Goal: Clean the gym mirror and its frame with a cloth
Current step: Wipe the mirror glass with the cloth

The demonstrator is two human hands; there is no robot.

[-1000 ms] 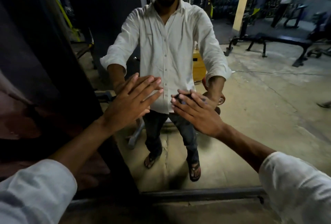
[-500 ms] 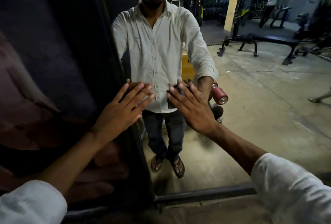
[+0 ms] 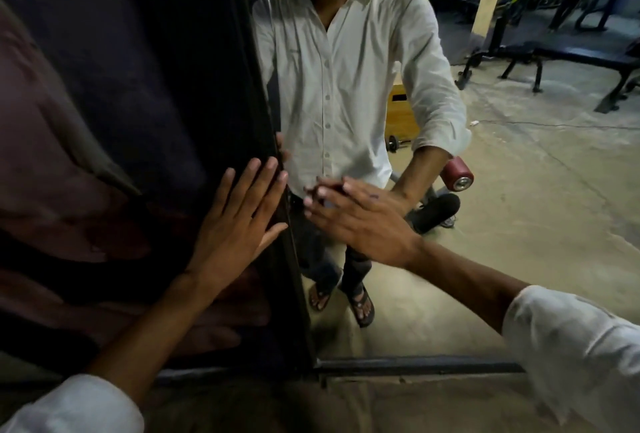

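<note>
A tall gym mirror (image 3: 519, 242) stands upright on the floor. Its glass runs off to the right of both sets of fingers and faces back into the room. A dark wall panel (image 3: 138, 86) fills the space left of the fingers. The mirror's black frame (image 3: 270, 103) has its long axis running floor to ceiling, passing just past the left fingertips, while its bottom rail (image 3: 415, 361) lies level, well below both hands.

In the glass above the fingers a person in a white shirt is reflected, with a weight bench (image 3: 571, 55) and a red roller pad (image 3: 457, 176) beyond the right wrist. The left hand (image 3: 239, 224) lies flat on the dark panel, fingers (image 3: 249, 183) straight and slightly spread, tips pointing up and touching the frame's edge. The right hand (image 3: 363, 221) presses flat on the glass, fingers (image 3: 329, 200) straight and close together, pointing left toward the frame. A dark patch (image 3: 334, 188) shows just beyond those fingertips; whether it is the cloth cannot be told.

A second ago both hands lay over the glass, the left well right of the frame. Half a second ago the right fingers were fanned wider and stood further from the frame. They have since closed up and slid toward it, and the left hand has crossed onto the panel.
</note>
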